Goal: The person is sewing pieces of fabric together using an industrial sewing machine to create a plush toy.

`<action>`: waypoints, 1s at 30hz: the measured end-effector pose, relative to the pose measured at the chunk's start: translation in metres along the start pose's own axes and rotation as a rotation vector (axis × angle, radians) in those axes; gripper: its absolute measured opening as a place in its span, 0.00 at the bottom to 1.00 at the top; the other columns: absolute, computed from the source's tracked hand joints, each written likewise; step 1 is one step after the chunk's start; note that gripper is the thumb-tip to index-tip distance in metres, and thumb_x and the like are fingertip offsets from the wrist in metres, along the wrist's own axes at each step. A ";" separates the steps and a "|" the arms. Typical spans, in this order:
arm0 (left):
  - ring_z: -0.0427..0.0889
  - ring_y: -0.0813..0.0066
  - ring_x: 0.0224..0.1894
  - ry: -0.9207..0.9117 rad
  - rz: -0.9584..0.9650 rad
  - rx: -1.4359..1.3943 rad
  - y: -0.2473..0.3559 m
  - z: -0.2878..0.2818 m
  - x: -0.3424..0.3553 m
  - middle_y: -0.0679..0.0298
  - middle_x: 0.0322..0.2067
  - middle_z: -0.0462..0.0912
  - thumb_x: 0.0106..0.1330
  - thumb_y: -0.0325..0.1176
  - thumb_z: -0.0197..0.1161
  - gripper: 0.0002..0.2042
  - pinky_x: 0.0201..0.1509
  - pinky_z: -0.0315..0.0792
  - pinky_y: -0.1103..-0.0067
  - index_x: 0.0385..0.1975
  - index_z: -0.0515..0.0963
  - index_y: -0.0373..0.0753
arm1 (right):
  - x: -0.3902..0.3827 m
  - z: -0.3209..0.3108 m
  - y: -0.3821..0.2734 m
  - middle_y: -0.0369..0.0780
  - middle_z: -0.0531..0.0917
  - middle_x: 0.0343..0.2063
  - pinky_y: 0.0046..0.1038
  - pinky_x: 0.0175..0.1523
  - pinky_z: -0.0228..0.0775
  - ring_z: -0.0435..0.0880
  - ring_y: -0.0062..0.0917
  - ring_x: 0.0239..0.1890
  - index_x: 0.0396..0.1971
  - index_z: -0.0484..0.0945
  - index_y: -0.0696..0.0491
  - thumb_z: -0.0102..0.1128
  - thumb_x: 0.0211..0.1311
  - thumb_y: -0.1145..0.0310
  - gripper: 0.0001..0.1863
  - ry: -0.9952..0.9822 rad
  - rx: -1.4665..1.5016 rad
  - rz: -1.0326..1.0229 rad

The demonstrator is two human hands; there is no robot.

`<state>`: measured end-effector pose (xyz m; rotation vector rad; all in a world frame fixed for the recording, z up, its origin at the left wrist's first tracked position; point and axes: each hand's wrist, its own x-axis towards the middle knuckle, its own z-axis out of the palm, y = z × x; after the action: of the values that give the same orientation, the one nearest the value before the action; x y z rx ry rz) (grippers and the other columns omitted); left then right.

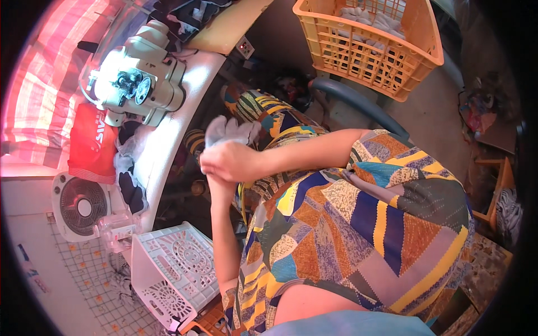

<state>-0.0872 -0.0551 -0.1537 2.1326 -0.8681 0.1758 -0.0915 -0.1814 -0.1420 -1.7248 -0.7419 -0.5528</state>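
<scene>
Has the right hand (230,161) closed just left of the centre of the frame, with fingers curled against the lower end of a pale grey glove (231,133), apparently gripping it. Has the left hand (221,183) tucked beneath and mostly hidden; cannot tell how far open, nor whether inside the glove. Shows the glove with its fingers pointing up the frame, left of the patchwork-patterned clothing (370,218) filling the middle and lower right.

Outward to the left, shows a white tabletop (197,73) curving down the frame, bearing a pale sewing machine (159,84) at upper left, with dark fabric pieces (132,193) below it and a red bag (89,147) just beside them. Farther out, shows a checked curtain (42,95) at upper left, a round fan (84,207) at lower left, and a white openwork basket (179,255) near the tabletop's lower end. Shows an orange crate (423,33) at upper right, holding pale grey cloth items (375,21).
</scene>
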 end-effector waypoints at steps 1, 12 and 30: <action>0.72 0.54 0.48 0.027 -0.004 -0.253 0.005 0.001 0.018 0.54 0.46 0.72 0.54 0.23 0.54 0.20 0.52 0.67 0.64 0.50 0.69 0.41 | -0.005 0.003 -0.004 0.47 0.79 0.26 0.40 0.35 0.70 0.80 0.43 0.31 0.26 0.74 0.56 0.55 0.54 0.70 0.05 -0.054 -0.010 -0.037; 0.64 0.59 0.61 0.405 0.021 -1.457 0.063 -0.022 0.093 0.61 0.54 0.68 0.58 0.27 0.57 0.23 0.61 0.59 0.55 0.55 0.62 0.39 | -0.013 0.009 -0.020 0.44 0.78 0.24 0.36 0.34 0.71 0.79 0.42 0.30 0.26 0.72 0.55 0.57 0.52 0.73 0.04 0.034 0.106 -0.227; 0.71 0.68 0.48 0.404 -0.128 -1.199 0.105 -0.018 0.102 0.60 0.41 0.68 0.62 0.28 0.55 0.13 0.58 0.67 0.74 0.46 0.68 0.33 | -0.017 0.000 -0.051 0.40 0.77 0.21 0.31 0.31 0.69 0.79 0.36 0.27 0.23 0.70 0.55 0.56 0.48 0.76 0.04 -0.219 0.362 -0.326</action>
<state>-0.0743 -0.1411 -0.0345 0.9641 -0.3950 -0.0024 -0.1400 -0.1757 -0.1195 -1.3464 -1.2147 -0.4185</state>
